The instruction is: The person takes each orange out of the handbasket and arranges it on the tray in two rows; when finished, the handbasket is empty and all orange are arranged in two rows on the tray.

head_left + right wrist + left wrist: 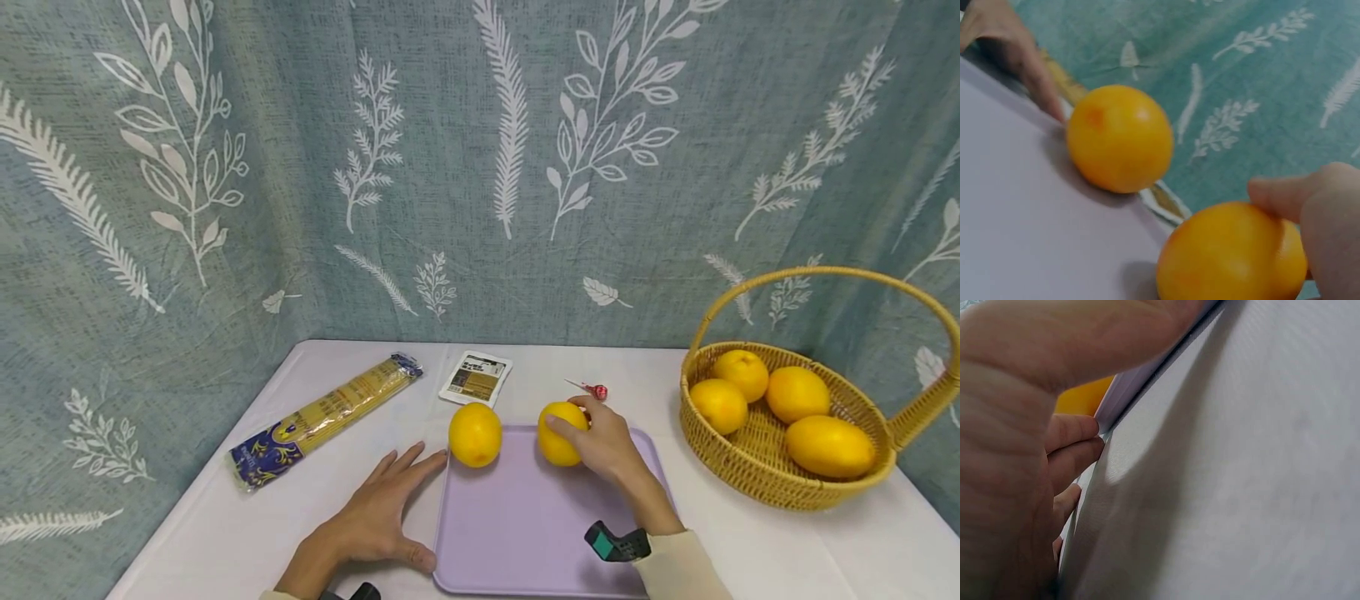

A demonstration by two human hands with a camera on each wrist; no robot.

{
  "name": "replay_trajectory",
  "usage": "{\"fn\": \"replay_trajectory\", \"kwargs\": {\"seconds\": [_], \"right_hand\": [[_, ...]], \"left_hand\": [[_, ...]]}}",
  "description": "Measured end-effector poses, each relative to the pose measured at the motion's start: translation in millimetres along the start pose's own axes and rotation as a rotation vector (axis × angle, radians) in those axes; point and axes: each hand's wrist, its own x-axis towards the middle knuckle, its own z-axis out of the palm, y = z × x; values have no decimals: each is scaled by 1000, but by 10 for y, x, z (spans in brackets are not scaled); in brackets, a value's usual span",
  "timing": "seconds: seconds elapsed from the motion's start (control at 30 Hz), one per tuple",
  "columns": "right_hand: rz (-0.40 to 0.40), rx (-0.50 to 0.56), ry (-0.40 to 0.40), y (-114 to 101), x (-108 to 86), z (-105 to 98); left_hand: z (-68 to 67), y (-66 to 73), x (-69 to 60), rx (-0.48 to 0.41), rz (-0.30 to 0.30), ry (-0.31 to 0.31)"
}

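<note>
On the purple tray (517, 533), my right hand (603, 437) holds a yellow-orange fruit (559, 435) that looks like an orange, near the far edge. In the right wrist view the thumb (1285, 194) lies over that fruit (1229, 256). A second orange (476, 435) sits in the tray's far left corner. My left hand (378, 512) has its fingers spread beside the tray's left edge, with the thumb and forefinger at the rim. Seen from the left wrist, fingertips (1094, 434) meet the tray's side.
At right stands a wicker basket (765, 492) with a tall handle and several oranges inside. A packet of spaghetti (322, 421) lies at left. Behind the tray are a white and brown sachet (476, 377) and a red lollipop (597, 392). A patterned curtain (450, 167) hangs behind.
</note>
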Motion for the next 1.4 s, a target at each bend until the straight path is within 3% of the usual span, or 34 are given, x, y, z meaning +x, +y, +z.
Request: {"fn": "replay_trajectory", "kwargs": {"seconds": [0.4, 0.63, 0.97, 1.4], "right_hand": [[-31, 36, -36, -4, -26, 55], [-35, 50, -13, 4, -14, 86], [-3, 49, -36, 10, -10, 78], [35, 126, -71, -27, -10, 43]], "left_hand": [[3, -13, -6, 11, 13, 5], [-1, 2, 12, 16, 19, 9], [-14, 10, 5, 3, 12, -3], [-14, 18, -1, 9, 2, -3]]}}
